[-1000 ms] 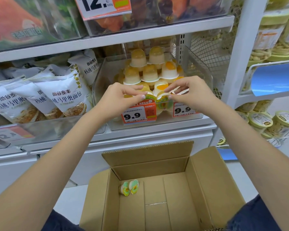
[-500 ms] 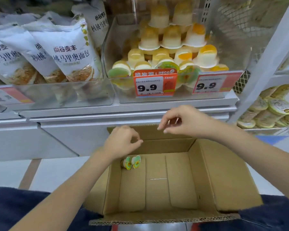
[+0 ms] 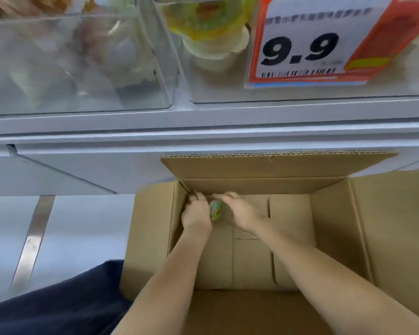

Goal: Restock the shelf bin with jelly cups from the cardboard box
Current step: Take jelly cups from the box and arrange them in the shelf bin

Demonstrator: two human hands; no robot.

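Your left hand (image 3: 196, 215) and right hand (image 3: 237, 210) flank the jelly cup (image 3: 216, 210) in the box's (image 3: 385, 226) far-left corner; each grip seems curled on it, though blurred.

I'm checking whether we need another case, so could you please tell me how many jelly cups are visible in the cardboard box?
1: a green-lidded jelly cup in the cardboard box's far left corner, between the left hand and right hand. Another may be hidden under the hands.
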